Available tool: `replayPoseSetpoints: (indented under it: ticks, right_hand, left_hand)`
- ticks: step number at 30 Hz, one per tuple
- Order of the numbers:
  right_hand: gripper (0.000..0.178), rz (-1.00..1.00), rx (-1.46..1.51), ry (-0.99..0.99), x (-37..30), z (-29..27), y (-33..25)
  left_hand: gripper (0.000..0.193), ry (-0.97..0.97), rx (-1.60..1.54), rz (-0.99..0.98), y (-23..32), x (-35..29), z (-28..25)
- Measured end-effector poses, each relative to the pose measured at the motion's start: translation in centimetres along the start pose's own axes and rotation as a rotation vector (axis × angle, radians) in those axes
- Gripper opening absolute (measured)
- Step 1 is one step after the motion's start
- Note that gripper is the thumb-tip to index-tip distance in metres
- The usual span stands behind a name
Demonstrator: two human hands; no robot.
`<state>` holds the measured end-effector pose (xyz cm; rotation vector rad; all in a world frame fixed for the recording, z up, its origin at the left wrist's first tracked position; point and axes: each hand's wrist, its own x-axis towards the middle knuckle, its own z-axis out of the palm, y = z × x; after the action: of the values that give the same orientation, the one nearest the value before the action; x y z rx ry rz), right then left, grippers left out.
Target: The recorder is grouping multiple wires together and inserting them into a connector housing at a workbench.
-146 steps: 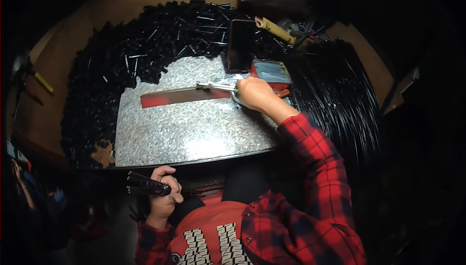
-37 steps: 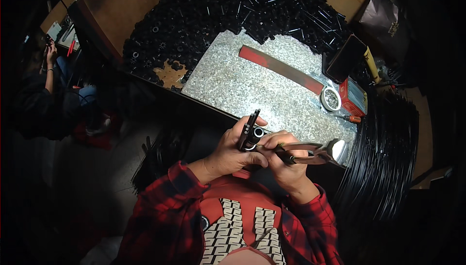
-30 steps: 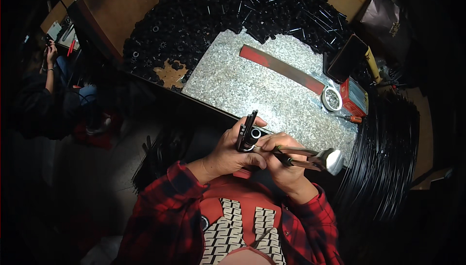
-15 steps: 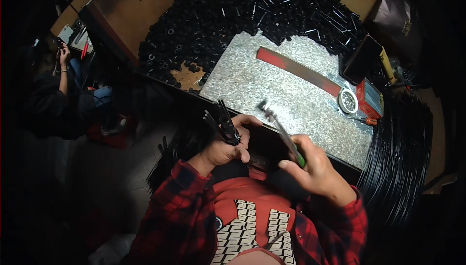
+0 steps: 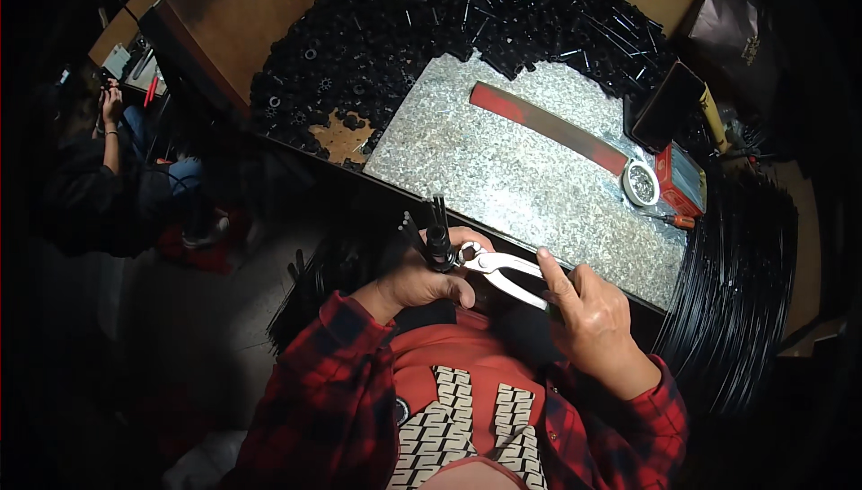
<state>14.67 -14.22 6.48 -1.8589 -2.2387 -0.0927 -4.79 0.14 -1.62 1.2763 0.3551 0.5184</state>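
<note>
Clasping black rods [image 5: 440,212], the left hand [image 5: 420,281] sits beside pliers [image 5: 490,262] gripped by the right hand [image 5: 591,315].

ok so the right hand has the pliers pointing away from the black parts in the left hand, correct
Only the direction is off: the head view shows the pliers pointing toward the black parts in the left hand. The rest holds.
</note>
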Motion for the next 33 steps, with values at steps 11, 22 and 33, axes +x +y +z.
replayPoseSetpoints:
  ticks: [11, 22, 33]
  right_hand:
    - [0.057, -0.015, -0.029, 0.051, -0.5, 0.5, 0.2]
    - [0.064, -0.046, -0.080, 0.102, -0.4, 0.8, 0.5]
    - [0.067, 0.026, 0.079, -0.094, -0.5, -0.7, 0.2]
  left_hand:
    - [0.079, 0.012, -0.172, -0.072, 0.2, 0.1, 0.3]
    - [0.074, 0.010, -0.067, 0.006, -0.9, 0.2, 0.3]
    - [0.074, 0.063, -0.007, 0.054, -1.3, 0.1, 0.7]
